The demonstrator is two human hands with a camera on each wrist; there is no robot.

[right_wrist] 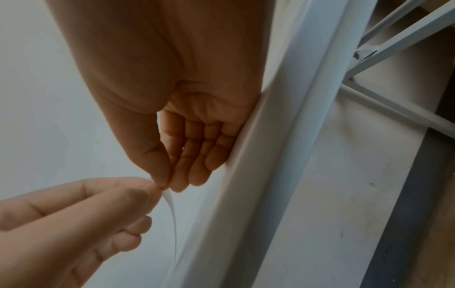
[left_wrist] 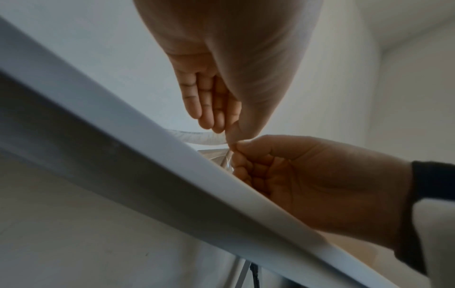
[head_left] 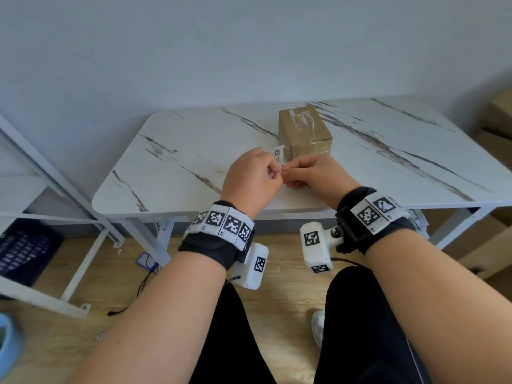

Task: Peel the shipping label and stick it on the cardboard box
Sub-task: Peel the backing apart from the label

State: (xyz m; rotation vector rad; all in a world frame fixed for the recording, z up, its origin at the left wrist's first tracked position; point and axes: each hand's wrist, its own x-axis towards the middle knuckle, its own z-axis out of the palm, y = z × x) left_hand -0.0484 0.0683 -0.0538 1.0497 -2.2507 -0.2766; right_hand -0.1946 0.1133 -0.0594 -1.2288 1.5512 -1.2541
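A small white shipping label with black print stands on edge above the marble table, just in front of the brown cardboard box. My left hand pinches the label's near corner between thumb and fingers, and my right hand pinches the same corner from the other side. In the left wrist view the label curves away from my left hand, with the right hand meeting it. The right wrist view shows the label edge-on below my right hand.
The box carries torn white label remnants and clear tape on top. A white metal shelf frame stands at the left with a dark crate under it. More cardboard boxes sit at the right. Cables lie on the wooden floor.
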